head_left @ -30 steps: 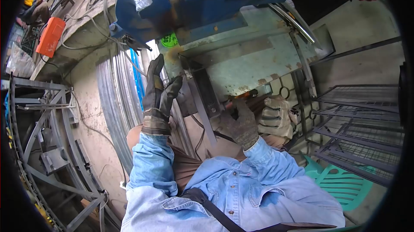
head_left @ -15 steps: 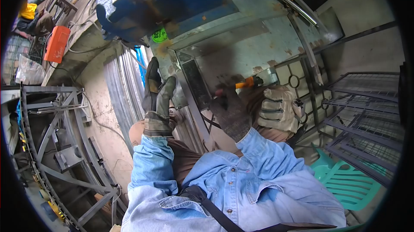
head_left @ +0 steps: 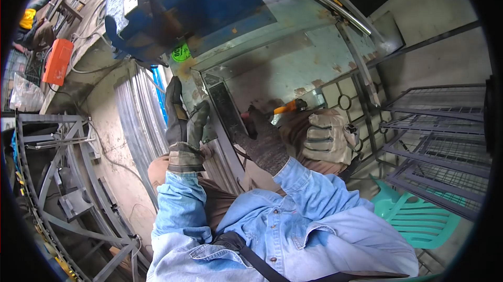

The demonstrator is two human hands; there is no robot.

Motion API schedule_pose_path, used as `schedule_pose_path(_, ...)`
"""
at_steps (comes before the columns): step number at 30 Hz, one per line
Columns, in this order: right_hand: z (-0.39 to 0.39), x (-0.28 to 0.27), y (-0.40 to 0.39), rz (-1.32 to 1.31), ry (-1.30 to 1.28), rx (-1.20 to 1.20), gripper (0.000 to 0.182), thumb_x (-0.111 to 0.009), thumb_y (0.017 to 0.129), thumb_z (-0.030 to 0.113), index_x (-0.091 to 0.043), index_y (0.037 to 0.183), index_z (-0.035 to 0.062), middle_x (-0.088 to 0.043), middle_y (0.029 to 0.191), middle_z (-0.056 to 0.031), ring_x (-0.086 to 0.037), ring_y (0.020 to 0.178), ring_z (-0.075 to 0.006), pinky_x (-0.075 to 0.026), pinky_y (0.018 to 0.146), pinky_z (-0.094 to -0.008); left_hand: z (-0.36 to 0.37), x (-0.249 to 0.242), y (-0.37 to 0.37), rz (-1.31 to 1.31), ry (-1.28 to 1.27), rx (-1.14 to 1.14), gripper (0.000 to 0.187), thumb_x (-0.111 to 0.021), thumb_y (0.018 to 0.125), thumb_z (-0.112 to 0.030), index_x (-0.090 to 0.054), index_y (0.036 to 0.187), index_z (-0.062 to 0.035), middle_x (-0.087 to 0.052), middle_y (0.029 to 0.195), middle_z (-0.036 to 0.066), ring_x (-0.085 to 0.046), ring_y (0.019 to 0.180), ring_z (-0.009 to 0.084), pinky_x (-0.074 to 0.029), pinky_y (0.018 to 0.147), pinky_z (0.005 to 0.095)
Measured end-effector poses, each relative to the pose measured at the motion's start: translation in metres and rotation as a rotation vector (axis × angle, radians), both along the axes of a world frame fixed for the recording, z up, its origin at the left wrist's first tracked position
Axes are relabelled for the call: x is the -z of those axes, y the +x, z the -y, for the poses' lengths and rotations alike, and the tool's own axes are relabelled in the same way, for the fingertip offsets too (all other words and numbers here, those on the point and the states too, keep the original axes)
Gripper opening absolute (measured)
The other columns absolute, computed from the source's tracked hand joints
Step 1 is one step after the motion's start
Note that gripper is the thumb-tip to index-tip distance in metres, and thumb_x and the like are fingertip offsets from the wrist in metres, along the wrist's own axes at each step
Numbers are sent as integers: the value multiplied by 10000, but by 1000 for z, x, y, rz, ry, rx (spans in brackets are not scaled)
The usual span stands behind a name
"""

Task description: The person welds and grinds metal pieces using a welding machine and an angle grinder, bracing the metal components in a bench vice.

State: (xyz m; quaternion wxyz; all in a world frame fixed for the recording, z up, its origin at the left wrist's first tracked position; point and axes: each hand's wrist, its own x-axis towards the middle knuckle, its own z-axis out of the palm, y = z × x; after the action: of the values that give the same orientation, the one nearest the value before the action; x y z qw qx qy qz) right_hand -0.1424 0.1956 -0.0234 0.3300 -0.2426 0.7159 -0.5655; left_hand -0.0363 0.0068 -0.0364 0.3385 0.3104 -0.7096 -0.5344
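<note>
Faces a pale green cabinet (head_left: 262,80) under a blue machine (head_left: 209,12) in a crowded workshop, between metal strips (head_left: 137,117) at left and mesh racks (head_left: 445,148) at right. Has a narrow dark piece (head_left: 222,98) at the cabinet's left side, and an orange tool (head_left: 286,108), black-ended, beyond the right hand (head_left: 265,147). Holds the gloved left hand (head_left: 183,131) up with fingers straight and thumb apart; bends the right fingers near the dark piece, but cannot tell if gripping.
</note>
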Motion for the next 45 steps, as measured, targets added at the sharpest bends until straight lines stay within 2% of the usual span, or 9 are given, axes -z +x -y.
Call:
schedule_pose_path(5,0,30,4,30,-42,18,456,-814,889,154,-604,1282,60,-764,1050,-115,-767,967,-230,-601,825,-358,-8,-7,-6,-66,148,-66,894,-748,939,-44,-248,1679,-88,-458,1606,107,-607,1131,150,-548,888,245)
schedule_pose_path(13,2,10,4,16,-8,20,391,-763,967,138,-618,1318,45,-756,1028,-78,-736,932,-142,-578,798,-308,-7,-3,3,-79,111,-68,895,-745,936,-47,-249,1679,-87,-451,1612,108,-591,1160,157,-537,911,254)
schedule_pose_path(23,1,-8,-3,11,206,-14,453,-770,964,201,-603,1349,31,-739,954,-72,-706,849,-133,-558,731,-314,-5,-2,0,-94,120,-55,895,-741,931,-51,-251,1680,-86,-441,1620,108,-569,1200,168,-521,944,266)
schedule_pose_path(27,3,-8,-12,-313,177,-73,440,-797,933,204,-590,1288,47,-719,887,-89,-694,771,-154,-554,686,-334,-5,-3,1,-108,111,-40,896,-739,930,-53,-252,1681,-85,-437,1623,108,-560,1216,172,-514,957,271)
schedule_pose_path(29,7,-33,-5,-11,293,45,361,-814,911,192,-597,1158,42,-718,852,-97,-690,721,-167,-551,647,-341,-5,-4,0,-114,113,-27,896,-738,929,-53,-252,1681,-85,-435,1625,108,-556,1224,175,-511,964,273)
schedule_pose_path(36,-27,7,-17,14,8,-173,203,-752,965,208,-688,1054,37,-634,782,-65,-669,702,-174,-536,601,-337,-10,-10,1,-124,96,41,897,-735,926,-56,-254,1682,-83,-428,1631,109,-540,1253,182,-500,987,282)
schedule_pose_path(39,-30,26,-25,-805,130,-573,245,-708,883,80,-732,1126,60,-681,960,-142,-704,863,-333,-578,719,-446,-15,-13,2,-112,85,84,897,-734,924,-57,-254,1682,-83,-425,1633,109,-533,1265,185,-495,996,286)
schedule_pose_path(43,-33,46,-16,-871,-24,-441,322,-689,863,66,-725,1183,64,-685,1039,-182,-689,936,-384,-572,781,-487,-13,-13,1,-109,74,91,897,-732,923,-59,-255,1682,-82,-421,1637,109,-524,1281,190,-489,1010,291)
schedule_pose_path(45,-30,44,-8,-911,-87,-353,226,-746,819,56,-713,1042,53,-675,1003,-163,-659,890,-372,-530,749,-486,-11,-12,1,-114,69,78,897,-731,922,-60,-256,1683,-82,-419,1638,109,-520,1289,192,-485,1016,293)
